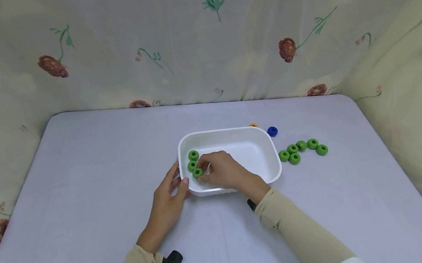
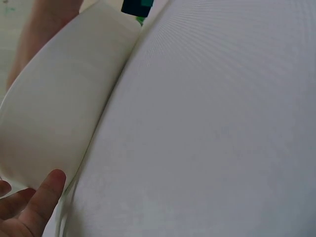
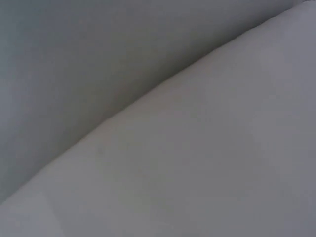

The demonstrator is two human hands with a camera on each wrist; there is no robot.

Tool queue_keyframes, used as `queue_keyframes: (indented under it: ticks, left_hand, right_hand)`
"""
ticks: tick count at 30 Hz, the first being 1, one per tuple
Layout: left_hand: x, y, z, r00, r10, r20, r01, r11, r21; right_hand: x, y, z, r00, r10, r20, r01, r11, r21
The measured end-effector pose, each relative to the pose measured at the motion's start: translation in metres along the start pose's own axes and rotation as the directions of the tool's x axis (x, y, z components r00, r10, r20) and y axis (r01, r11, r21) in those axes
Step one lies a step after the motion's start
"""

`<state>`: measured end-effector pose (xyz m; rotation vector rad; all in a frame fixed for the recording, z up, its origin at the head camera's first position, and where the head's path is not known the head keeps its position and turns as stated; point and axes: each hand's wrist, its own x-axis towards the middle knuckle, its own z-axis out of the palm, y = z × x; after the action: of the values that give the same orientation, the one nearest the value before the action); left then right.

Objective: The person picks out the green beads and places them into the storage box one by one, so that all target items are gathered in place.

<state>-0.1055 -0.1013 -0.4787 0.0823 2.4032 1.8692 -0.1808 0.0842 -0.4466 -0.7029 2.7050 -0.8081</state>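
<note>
From my remote seat, I see beige sleeves (image 1: 299, 223) nearest, reaching over the pale counter (image 1: 114, 157). The left hand (image 1: 165, 199) rests extended fingers against the outside of the left end of the white tray (image 1: 248, 151), steadying it, I judge. Inside, the right hand (image 1: 223, 169) appears to pinch a green bead (image 1: 197, 173), with two more green beads (image 1: 193, 155) just beyond it. I read the step in hand as setting this bead down there; the next move calls for loosening the fingers without nudging its neighbours. Right of the tray, I count six green beads (image 1: 294, 159); farther back sit a blue bead (image 1: 272, 131) and an orange bead (image 1: 253, 125) that the tray partly hides.
</note>
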Motion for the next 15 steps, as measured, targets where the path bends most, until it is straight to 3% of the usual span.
queue_keyframes:
  ticks: [8,15]
  left_hand:
    - [0.0008,-0.0001,-0.0009,1.000,0.009,0.007,-0.009,1.000,0.010]
    - [0.0007,-0.0020,-0.0008,1.000,-0.008,0.004,0.008,1.000,0.001]
  right_hand:
    - [0.0051,-0.0008,0.0024,0.998,-0.064,0.001,0.064,0.997,-0.037]
    - [0.0067,-0.0027,0.0040,0.998,-0.061,0.012,0.061,0.998,-0.026]
